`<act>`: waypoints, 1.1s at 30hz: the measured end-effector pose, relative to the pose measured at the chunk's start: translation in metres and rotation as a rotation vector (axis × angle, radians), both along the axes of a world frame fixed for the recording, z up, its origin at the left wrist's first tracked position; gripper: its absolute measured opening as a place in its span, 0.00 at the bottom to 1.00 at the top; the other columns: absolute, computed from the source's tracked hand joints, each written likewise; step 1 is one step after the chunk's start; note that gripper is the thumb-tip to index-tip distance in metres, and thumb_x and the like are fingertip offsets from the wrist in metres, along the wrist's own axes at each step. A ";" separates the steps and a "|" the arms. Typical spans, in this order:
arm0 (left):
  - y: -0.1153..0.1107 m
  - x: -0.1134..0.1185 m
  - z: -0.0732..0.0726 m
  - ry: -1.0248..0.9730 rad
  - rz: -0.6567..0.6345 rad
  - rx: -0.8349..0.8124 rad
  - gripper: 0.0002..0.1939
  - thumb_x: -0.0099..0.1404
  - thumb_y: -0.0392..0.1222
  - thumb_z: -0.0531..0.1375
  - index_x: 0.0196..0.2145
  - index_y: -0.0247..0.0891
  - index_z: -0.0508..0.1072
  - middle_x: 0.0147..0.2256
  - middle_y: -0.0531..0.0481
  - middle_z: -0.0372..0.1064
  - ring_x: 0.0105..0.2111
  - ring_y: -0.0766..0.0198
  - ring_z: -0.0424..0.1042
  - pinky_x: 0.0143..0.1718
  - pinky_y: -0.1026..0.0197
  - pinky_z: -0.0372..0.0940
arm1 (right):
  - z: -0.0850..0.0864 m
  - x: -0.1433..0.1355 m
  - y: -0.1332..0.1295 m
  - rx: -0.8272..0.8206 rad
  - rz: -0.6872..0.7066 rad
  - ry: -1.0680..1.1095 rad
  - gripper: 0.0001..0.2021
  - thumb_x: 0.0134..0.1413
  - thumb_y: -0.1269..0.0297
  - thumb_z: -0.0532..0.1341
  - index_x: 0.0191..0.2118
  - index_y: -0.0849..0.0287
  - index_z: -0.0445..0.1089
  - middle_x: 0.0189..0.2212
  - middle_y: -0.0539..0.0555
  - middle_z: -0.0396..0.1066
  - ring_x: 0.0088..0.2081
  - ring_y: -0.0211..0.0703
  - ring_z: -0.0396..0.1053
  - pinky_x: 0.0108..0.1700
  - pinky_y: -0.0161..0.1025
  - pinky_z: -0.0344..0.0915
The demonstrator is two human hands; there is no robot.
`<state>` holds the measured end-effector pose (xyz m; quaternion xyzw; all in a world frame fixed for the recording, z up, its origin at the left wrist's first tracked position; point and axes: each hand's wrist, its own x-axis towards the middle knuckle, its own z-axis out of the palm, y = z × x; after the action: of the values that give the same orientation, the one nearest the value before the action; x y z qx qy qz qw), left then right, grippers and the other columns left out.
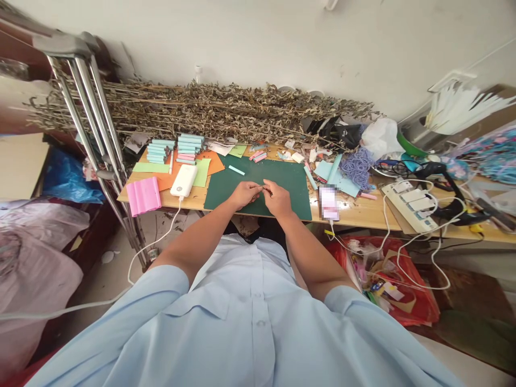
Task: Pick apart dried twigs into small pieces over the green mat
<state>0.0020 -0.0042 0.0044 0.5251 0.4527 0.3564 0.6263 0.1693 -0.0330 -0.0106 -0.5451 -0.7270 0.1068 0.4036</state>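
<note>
My left hand (246, 194) and my right hand (278, 198) meet over the near part of a dark green cutting mat (226, 192). Both are closed in a pinch, fingertips almost touching. Whatever lies between them is too small to make out. Just beyond my left hand, a light blue paper roll (236, 170) rests on the mat. Pink and blue rolls (258, 156) lie at the mat's far edge. Stacks of light blue rolls (190, 144) sit at the back left, near green and orange paper sheets (215, 164).
Left of the mat are a white power bank (184, 180) and folded pink paper (144, 195). To the right lie a phone (329, 203), purple yarn (357, 167) and a power strip (411, 206) with loose cables. Dried stalks (226, 110) line the wall; metal crutches (91, 107) lean at left.
</note>
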 end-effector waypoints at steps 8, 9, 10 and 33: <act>-0.001 0.001 0.003 -0.035 0.018 -0.034 0.12 0.66 0.44 0.66 0.30 0.33 0.73 0.20 0.54 0.66 0.16 0.74 0.59 0.19 0.67 0.52 | -0.002 -0.004 0.001 -0.126 -0.038 0.204 0.15 0.62 0.63 0.63 0.53 0.54 0.77 0.43 0.55 0.82 0.45 0.48 0.80 0.53 0.46 0.75; -0.001 0.001 0.003 -0.035 0.026 -0.038 0.12 0.66 0.44 0.66 0.30 0.33 0.73 0.20 0.54 0.66 0.16 0.74 0.59 0.19 0.67 0.52 | -0.002 -0.005 0.001 -0.136 -0.040 0.196 0.13 0.62 0.62 0.63 0.49 0.54 0.78 0.42 0.55 0.82 0.44 0.48 0.80 0.52 0.47 0.75; -0.001 0.002 0.002 -0.031 0.035 -0.043 0.12 0.66 0.44 0.66 0.30 0.33 0.73 0.20 0.55 0.66 0.16 0.74 0.59 0.19 0.67 0.52 | -0.001 -0.005 0.001 -0.135 -0.034 0.171 0.11 0.62 0.62 0.62 0.46 0.54 0.79 0.41 0.56 0.82 0.43 0.49 0.79 0.51 0.47 0.75; 0.004 0.002 0.002 -0.059 0.014 -0.080 0.09 0.62 0.39 0.63 0.25 0.35 0.70 0.19 0.53 0.65 0.15 0.73 0.59 0.17 0.67 0.47 | -0.015 -0.021 0.008 -0.404 -0.165 0.770 0.10 0.53 0.56 0.63 0.34 0.57 0.76 0.25 0.50 0.75 0.25 0.43 0.73 0.30 0.42 0.76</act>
<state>0.0037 0.0002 0.0061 0.4858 0.4517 0.3576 0.6573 0.1484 -0.0252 -0.0252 -0.5899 -0.4420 0.4095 0.5375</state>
